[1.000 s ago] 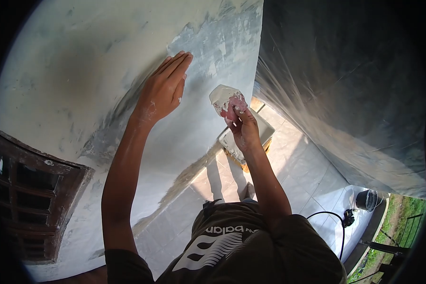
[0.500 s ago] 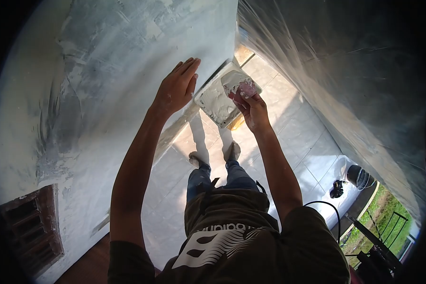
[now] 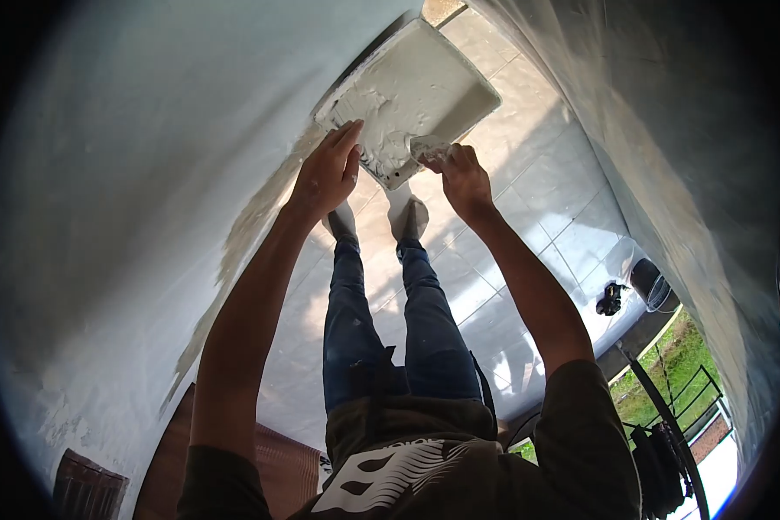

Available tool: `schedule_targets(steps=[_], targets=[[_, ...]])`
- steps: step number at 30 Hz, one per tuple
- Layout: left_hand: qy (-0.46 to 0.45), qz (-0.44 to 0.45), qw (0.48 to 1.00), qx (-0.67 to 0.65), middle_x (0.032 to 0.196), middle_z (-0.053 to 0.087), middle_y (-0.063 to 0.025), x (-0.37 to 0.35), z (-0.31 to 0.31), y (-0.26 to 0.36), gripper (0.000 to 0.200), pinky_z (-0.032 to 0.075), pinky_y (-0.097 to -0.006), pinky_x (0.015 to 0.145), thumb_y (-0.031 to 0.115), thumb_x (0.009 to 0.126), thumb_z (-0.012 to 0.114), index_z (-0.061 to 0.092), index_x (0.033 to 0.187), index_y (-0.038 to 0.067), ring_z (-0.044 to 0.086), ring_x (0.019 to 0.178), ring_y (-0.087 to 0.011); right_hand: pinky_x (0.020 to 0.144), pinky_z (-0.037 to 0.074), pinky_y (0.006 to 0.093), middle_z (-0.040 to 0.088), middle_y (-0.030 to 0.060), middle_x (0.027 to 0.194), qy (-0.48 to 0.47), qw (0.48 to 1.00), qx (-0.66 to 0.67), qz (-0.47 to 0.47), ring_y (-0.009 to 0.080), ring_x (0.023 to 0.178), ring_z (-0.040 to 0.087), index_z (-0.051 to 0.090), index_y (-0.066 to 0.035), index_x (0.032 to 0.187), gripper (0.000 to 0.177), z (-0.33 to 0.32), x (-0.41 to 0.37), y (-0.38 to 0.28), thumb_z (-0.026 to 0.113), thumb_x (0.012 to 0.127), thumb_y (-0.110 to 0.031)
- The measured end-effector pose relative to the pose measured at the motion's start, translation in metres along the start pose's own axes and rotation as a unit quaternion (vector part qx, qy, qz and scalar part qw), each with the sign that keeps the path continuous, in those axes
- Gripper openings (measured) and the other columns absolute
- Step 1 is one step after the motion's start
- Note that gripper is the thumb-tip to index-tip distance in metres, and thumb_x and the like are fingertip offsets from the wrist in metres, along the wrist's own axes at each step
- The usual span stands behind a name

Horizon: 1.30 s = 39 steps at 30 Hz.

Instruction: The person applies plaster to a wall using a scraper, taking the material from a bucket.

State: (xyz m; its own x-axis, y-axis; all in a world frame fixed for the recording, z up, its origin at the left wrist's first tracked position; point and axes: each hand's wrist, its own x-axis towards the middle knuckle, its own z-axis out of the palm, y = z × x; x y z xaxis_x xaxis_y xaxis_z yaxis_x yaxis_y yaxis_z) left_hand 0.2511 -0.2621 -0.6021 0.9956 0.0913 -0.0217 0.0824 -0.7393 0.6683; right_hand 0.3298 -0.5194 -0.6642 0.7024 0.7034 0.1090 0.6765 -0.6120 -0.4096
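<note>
A rectangular tray [image 3: 487, 102] of wet off-white putty [image 3: 403, 74] lies at the top of the view, against the foot of the wall. My right hand [image 3: 465, 184] grips a putty-smeared scraper [image 3: 428, 147], held over the tray's near right edge. Its blade is coated in pale putty, and my fingers cover the rest of it. My left hand [image 3: 328, 172] has its fingers stretched out and holds nothing. In this view its fingertips overlap the tray's left corner, where the putty is scraped into ridges.
A smeared plaster wall [image 3: 147, 191] rises on the left, and translucent plastic sheeting [image 3: 633, 113] hangs on the right. Below lies a covered tile floor [image 3: 529, 208]. A dark bucket [image 3: 650, 282] and a small black object [image 3: 611, 299] stand at the right, near grass and a metal railing.
My view has tilted down toward the floor, and more of the tray and my legs show. The scraper, raised and turned up before, is now lower at the tray's near edge.
</note>
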Motion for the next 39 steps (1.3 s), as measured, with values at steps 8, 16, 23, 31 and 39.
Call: schedule_targets(steps=[8, 16, 23, 31, 39], targets=[[-0.063, -0.071, 0.994, -0.055, 0.13, 0.058, -0.021, -0.036, 0.054, -0.037, 0.042, 0.048, -0.0415, 0.098, 0.008, 0.098, 0.051, 0.047, 0.14, 0.004, 0.059, 0.117, -0.0376, 0.096, 0.038, 0.0498, 0.056, 0.0073, 0.105, -0.068, 0.982, -0.165, -0.066, 0.0259, 0.105, 0.052, 0.067, -0.007, 0.089, 0.012, 0.065, -0.015, 0.035, 0.064, 0.081, -0.016], [-0.06, -0.081, 0.992, -0.076, 0.132, 0.057, -0.0208, -0.035, 0.072, -0.042, 0.041, 0.049, -0.0428, 0.097, 0.011, 0.099, 0.051, 0.047, 0.139, 0.004, 0.058, 0.118, -0.0384, 0.09, 0.039, 0.0471, 0.057, 0.008, 0.102, -0.099, 0.984, -0.097, -0.11, 0.0251, 0.107, 0.052, 0.07, -0.009, 0.097, 0.02, 0.051, -0.049, 0.044, 0.066, 0.079, -0.017], [-0.061, -0.081, 0.992, -0.076, 0.132, 0.057, -0.0204, -0.034, 0.081, -0.04, 0.04, 0.049, -0.0435, 0.098, 0.012, 0.1, 0.051, 0.047, 0.139, 0.003, 0.058, 0.118, -0.0385, 0.071, 0.05, 0.0343, 0.058, 0.0104, 0.089, -0.045, 0.952, 0.21, 0.22, 0.024, 0.085, 0.061, 0.067, 0.003, 0.101, 0.018, 0.009, -0.032, 0.021, 0.063, 0.084, 0.004], [-0.073, -0.094, 0.989, -0.086, 0.131, 0.058, -0.0211, -0.046, 0.091, -0.035, 0.041, 0.048, -0.0432, 0.098, 0.011, 0.099, 0.051, 0.047, 0.139, 0.003, 0.058, 0.118, -0.0386, 0.074, 0.06, 0.0336, 0.067, 0.0075, 0.106, 0.027, 0.66, 0.514, 0.547, 0.0159, 0.09, 0.068, 0.063, 0.001, 0.113, 0.021, 0.059, -0.036, 0.072, 0.06, 0.093, -0.007], [-0.044, -0.104, 0.988, -0.103, 0.125, 0.06, -0.0221, -0.05, 0.089, -0.039, 0.038, 0.051, -0.042, 0.094, 0.008, 0.095, 0.056, 0.052, 0.132, 0.0, 0.061, 0.112, -0.0371, 0.073, 0.055, 0.0373, 0.061, 0.0155, 0.088, -0.023, 0.98, 0.11, 0.166, 0.0311, 0.078, 0.063, 0.065, 0.002, 0.104, 0.016, -0.008, -0.054, 0.051, 0.06, 0.089, 0.002]])
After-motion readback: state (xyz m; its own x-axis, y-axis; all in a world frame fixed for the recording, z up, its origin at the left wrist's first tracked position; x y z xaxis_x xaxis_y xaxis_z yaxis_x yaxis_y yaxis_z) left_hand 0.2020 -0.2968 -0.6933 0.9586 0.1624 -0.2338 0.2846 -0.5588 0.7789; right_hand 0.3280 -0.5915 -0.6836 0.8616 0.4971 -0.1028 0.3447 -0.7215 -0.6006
